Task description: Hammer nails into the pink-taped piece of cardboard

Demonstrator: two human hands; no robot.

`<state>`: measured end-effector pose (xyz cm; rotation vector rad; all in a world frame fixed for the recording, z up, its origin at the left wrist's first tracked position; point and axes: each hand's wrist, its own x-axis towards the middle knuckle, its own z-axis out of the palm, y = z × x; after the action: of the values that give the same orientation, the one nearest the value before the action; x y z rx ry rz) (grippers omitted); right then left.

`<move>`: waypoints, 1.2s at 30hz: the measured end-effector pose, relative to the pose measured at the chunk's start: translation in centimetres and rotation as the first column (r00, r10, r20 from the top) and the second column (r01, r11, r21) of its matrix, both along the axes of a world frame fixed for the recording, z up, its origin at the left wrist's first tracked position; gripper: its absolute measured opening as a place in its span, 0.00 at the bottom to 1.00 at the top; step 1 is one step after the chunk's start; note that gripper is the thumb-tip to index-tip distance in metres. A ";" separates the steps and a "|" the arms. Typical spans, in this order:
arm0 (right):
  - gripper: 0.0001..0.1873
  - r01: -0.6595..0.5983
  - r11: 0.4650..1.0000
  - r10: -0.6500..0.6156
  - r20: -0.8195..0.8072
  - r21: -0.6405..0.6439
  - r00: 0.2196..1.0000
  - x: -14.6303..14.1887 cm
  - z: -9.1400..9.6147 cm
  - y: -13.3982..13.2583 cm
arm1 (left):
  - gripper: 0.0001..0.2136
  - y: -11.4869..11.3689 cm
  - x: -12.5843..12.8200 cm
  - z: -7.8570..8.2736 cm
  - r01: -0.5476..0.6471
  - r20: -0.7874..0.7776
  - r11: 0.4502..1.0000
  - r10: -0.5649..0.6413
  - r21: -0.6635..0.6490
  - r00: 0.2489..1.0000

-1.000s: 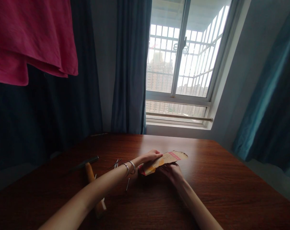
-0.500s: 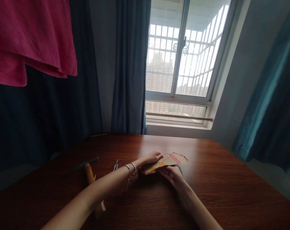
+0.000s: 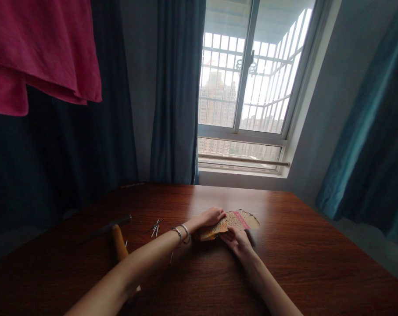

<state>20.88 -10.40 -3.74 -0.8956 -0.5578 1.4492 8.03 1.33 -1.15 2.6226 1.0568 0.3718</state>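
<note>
My left hand [image 3: 208,217], with bracelets on its wrist, grips the near left end of a flat piece of printed cardboard [image 3: 235,219], tan with a pink band. My right hand [image 3: 237,240] holds the same cardboard from below at its near edge, fingers curled round it. The cardboard lies low over the dark wooden table [image 3: 304,259], near its middle.
A hammer [image 3: 117,239] with a wooden handle lies on the table to the left, partly under my left forearm. Several nails [image 3: 155,228] are scattered beside it. A window, blue curtains and a hanging pink cloth [image 3: 37,52] stand beyond the table.
The cardboard has sunk lower and flatter toward the table, and my right hand has moved up under its near edge. The camera has shifted slightly.
</note>
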 end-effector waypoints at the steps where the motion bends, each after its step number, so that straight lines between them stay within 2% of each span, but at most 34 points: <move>1: 0.11 0.023 1.000 -0.023 -0.008 -0.004 1.000 0.1 -0.1 0.2 | 0.21 -0.1 0.0 0.3 -0.006 0.015 1.000 0.006 0.005 1.000; 5: 0.10 0.087 0.995 -0.090 -0.074 -0.049 0.993 0.7 -0.2 0.8 | 0.26 -1.2 0.0 1.7 -0.009 0.057 0.998 0.006 0.063 0.998; 8: 0.10 0.112 0.992 -0.115 -0.056 -0.055 0.992 1.3 -0.2 1.0 | 0.38 -2.0 -0.3 2.1 0.127 -0.010 0.986 -0.127 0.104 0.992; 10: 0.11 0.105 0.992 -0.108 -0.040 -0.063 0.993 1.4 -0.2 0.9 | 0.46 -2.2 -0.6 1.8 0.178 -0.070 0.981 -0.172 0.078 0.983; 16: 0.10 0.005 0.997 -0.008 -0.037 -0.082 0.999 1.1 -0.1 0.3 | 0.52 -1.8 -1.2 0.3 0.212 -0.144 0.976 -0.217 -0.047 0.966; 24: 0.04 -0.151 0.985 0.144 -0.085 -0.079 0.986 1.6 1.0 -0.9 | 0.52 -2.6 -1.5 0.5 0.195 -0.148 0.978 -0.183 0.069 0.972; 27: 0.05 -0.277 0.949 0.284 0.022 -0.151 0.959 3.5 1.6 -1.9 | 0.52 -2.5 -1.8 0.8 0.212 -0.165 0.976 -0.202 0.043 0.965; 29: 0.07 -0.314 0.915 0.372 0.224 -0.255 0.901 5.3 2.1 -2.5 | 0.52 -2.4 -1.9 1.1 0.232 -0.178 0.973 -0.225 0.020 0.958; 31: 0.11 -0.288 0.895 0.428 0.479 -0.340 0.766 6.8 2.7 -2.9 | 0.52 -2.4 -1.8 1.4 0.253 -0.192 0.967 -0.249 -0.004 0.949; 32: 0.13 -0.230 0.917 0.390 0.612 -0.325 0.688 7.3 2.9 -3.1 | 0.51 -2.4 -1.7 1.6 0.258 -0.200 0.966 -0.256 -0.018 0.946; 33: 0.15 -0.151 0.956 0.291 0.742 -0.253 0.604 7.6 3.2 -3.2 | 0.51 -2.5 -1.5 1.7 0.262 -0.209 0.964 -0.263 -0.034 0.942; 34: 0.16 -0.066 0.990 0.139 0.850 -0.123 0.508 7.8 3.4 -3.2 | 0.50 -2.5 -1.2 1.9 0.264 -0.219 0.963 -0.269 -0.049 0.938; 35: 0.16 0.001 0.999 -0.044 0.915 0.047 0.402 7.8 3.5 -3.2 | 0.50 -2.6 -1.0 1.9 0.266 -0.230 0.962 -0.273 -0.061 0.934; 36: 0.15 0.026 0.978 -0.207 0.932 0.209 0.297 7.6 3.6 -3.2 | 0.50 -2.6 -0.7 2.0 0.270 -0.240 0.960 -0.278 -0.068 0.930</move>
<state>28.48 -13.57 -0.14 -1.6284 -1.4514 0.5290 7.30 -1.31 0.83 2.7856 0.7363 -0.0384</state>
